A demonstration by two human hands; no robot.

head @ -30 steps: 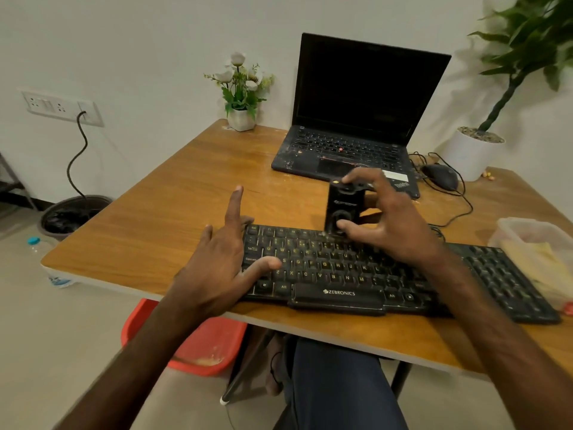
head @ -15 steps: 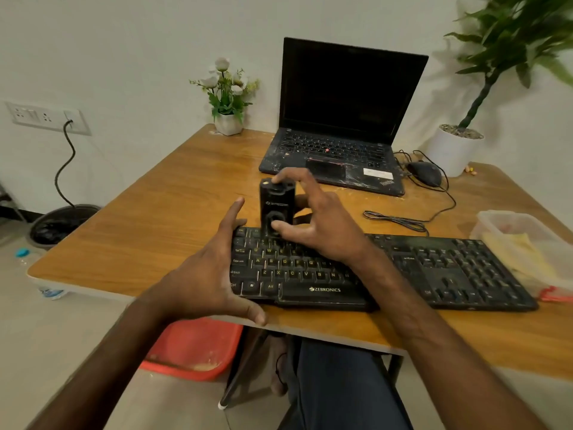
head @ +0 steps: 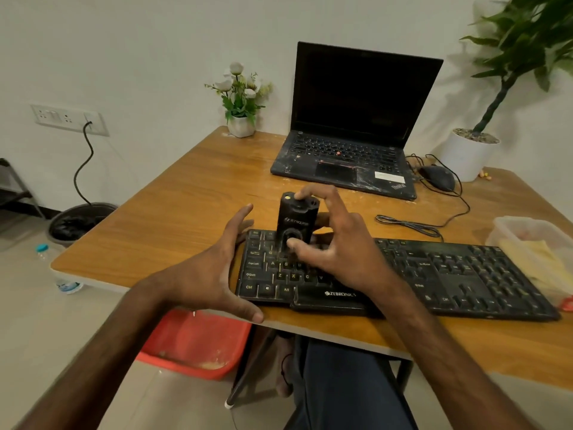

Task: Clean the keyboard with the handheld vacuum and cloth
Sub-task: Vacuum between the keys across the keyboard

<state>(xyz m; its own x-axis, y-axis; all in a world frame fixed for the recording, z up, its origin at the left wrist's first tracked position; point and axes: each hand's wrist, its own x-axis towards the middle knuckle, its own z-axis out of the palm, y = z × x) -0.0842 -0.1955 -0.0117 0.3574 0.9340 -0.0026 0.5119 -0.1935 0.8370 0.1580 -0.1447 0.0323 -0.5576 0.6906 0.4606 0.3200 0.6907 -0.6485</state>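
A black keyboard (head: 449,274) lies along the front edge of the wooden table (head: 192,197). A small black handheld vacuum (head: 296,220) stands upright on the keys at the keyboard's left part. My right hand (head: 338,249) grips the vacuum, forefinger on its top and thumb on its front. My left hand (head: 214,274) is spread flat against the keyboard's left end, fingers straight, thumb along the table's front edge. A yellow cloth (head: 539,259) lies in a clear plastic tub (head: 508,225) at the right.
A black laptop (head: 350,162) stands open at the back, with a mouse (head: 437,176) and its coiled cable (head: 409,225) to its right. A small flower pot (head: 240,125) and a large white planter (head: 468,156) sit at the back. A red basin (head: 198,346) is under the table.
My right hand has slid the vacuum leftward over the keys to the left part. My left hand moved off the keys to brace the keyboard's left end.
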